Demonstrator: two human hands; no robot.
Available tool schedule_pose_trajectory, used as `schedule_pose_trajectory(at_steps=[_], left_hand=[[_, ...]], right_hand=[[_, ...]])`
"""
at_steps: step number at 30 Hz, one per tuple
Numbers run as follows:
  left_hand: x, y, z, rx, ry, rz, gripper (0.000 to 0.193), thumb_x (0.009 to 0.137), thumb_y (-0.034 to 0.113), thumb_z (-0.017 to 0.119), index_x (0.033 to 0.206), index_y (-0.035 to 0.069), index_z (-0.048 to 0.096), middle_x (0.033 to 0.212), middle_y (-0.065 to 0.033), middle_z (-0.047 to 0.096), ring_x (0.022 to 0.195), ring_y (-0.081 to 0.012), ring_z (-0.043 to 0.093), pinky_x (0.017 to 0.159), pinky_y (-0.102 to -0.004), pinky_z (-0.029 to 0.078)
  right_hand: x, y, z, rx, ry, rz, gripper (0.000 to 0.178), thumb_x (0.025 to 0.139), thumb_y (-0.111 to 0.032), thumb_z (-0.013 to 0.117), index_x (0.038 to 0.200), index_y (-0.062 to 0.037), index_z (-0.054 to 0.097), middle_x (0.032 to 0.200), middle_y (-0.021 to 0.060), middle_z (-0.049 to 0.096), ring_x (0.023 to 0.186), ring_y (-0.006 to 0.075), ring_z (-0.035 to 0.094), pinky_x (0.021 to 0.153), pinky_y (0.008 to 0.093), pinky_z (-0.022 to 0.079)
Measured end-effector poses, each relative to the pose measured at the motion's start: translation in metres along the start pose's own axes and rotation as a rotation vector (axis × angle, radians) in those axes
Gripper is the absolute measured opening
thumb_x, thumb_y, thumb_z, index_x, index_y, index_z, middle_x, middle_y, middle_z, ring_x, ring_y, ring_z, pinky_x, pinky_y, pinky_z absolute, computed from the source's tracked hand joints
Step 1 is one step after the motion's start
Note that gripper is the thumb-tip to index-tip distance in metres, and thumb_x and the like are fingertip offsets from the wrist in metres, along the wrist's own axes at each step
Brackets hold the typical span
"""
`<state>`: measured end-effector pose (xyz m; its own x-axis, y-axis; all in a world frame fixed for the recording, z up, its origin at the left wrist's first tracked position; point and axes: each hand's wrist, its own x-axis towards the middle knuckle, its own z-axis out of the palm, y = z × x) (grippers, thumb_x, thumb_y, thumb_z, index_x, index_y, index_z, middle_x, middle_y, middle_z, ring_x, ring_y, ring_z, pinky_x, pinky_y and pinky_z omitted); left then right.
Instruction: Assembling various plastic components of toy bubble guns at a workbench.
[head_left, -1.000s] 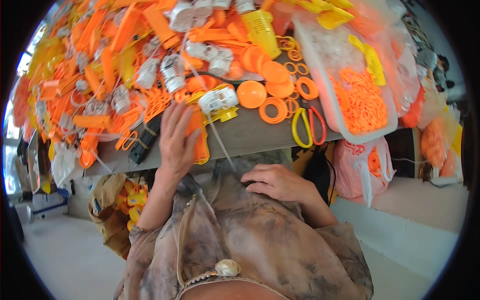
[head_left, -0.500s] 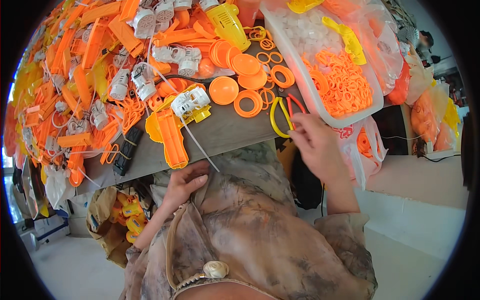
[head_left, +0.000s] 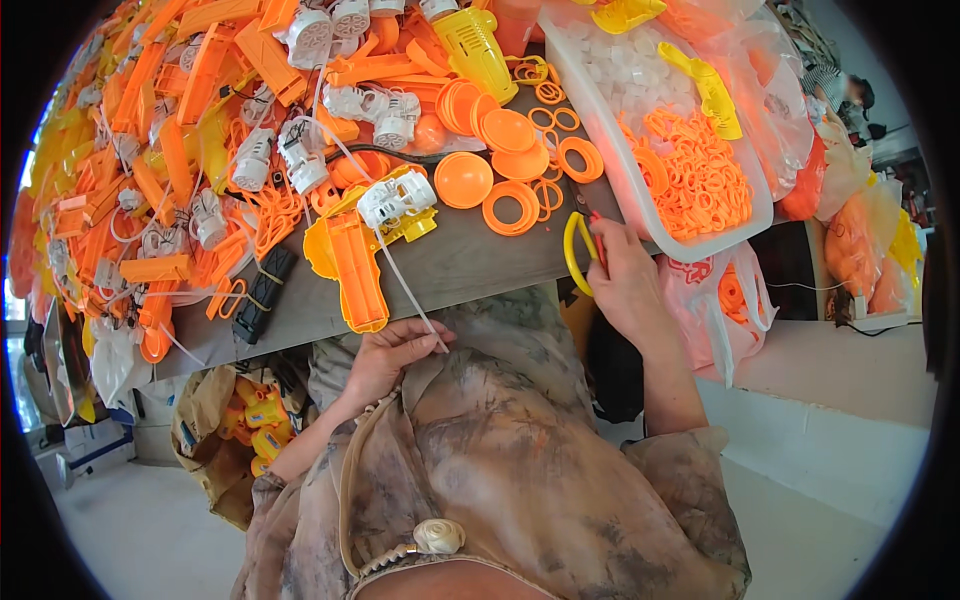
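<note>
Tube end pinched, scissors being taken in hand

A thin clear tube (head_left: 405, 285) is led from a white part (head_left: 398, 200) over the front edge of the bench (head_left: 480, 262), and its free end is pinched by the left hand (head_left: 385, 360), whose thumb and forefinger appear nearly closed on it above the lap. The white part is rested on a yellow shell (head_left: 322, 250), in which a long orange piece (head_left: 360, 285) is also laid.

The scissors (head_left: 571, 252) are placed at the right of the bench, close to the near corner of a clear tub (head_left: 690, 250). They are reached by the right hand (head_left: 622, 285), whose fingers are curled around the red handle; the yellow loop is left uncovered. How firmly they are gripped cannot be told, and the blades cannot be made out.

The step in hand is judged to be the taking up of the scissors while the tube is kept under control. For the next move, a secure hold on both loops seems to be called for, with the scissors kept clear of the tub's rim and of the orange rings (head_left: 487, 218) nearby. The tube end would best be held steady, without a pull, since the white part might otherwise be dragged off the shell.
</note>
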<state>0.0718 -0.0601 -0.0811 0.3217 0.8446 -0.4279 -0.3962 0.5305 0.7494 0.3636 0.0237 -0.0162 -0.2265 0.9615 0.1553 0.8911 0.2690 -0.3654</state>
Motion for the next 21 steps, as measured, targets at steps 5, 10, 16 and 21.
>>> schedule_pose_trajectory(at_steps=[5,10,16,21], left_hand=[[0.000,0.005,-0.005,0.002,-0.096,-0.047,0.022,0.089,0.008,0.058,0.108,-0.004,0.058,0.096,-0.0128,0.065,0.084,-0.0153,0.061,0.075,-0.0257,0.049],[-0.003,0.011,0.003,0.052,-0.004,-0.050,0.027,0.087,0.008,0.060,0.111,-0.004,0.057,0.092,-0.0129,0.065,0.076,-0.0153,0.060,0.072,-0.0259,0.049],[0.000,0.013,0.003,0.078,-0.074,-0.064,0.036,0.087,0.006,0.058,0.122,-0.004,0.051,0.096,-0.0124,0.066,0.074,-0.0114,0.059,0.071,-0.0228,0.049],[-0.001,0.009,-0.002,0.027,-0.152,-0.026,0.041,0.088,0.008,0.058,0.127,-0.002,0.048,0.097,-0.0112,0.066,0.072,-0.0090,0.058,0.067,-0.0216,0.047]], right_hand=[[-0.018,0.009,-0.016,0.631,-0.129,0.299,0.033,0.082,0.007,0.045,0.114,-0.0004,0.045,0.093,0.0111,0.054,0.074,0.0150,0.057,0.060,0.0260,0.049],[-0.039,0.006,-0.026,0.927,-0.187,0.499,0.035,0.083,0.007,0.046,0.117,0.0009,0.045,0.094,0.0091,0.053,0.071,0.0119,0.055,0.052,0.0214,0.047],[-0.083,0.000,-0.009,1.190,-0.078,0.556,0.059,0.072,0.003,0.054,0.130,-0.0001,0.039,0.093,0.0061,0.052,0.058,0.0075,0.049,0.042,0.0190,0.039],[-0.097,-0.018,0.014,1.316,-0.565,0.332,0.112,0.059,-0.045,0.082,0.141,0.0022,0.022,0.094,0.0023,0.048,0.064,0.0074,0.044,0.051,0.0175,0.035]])
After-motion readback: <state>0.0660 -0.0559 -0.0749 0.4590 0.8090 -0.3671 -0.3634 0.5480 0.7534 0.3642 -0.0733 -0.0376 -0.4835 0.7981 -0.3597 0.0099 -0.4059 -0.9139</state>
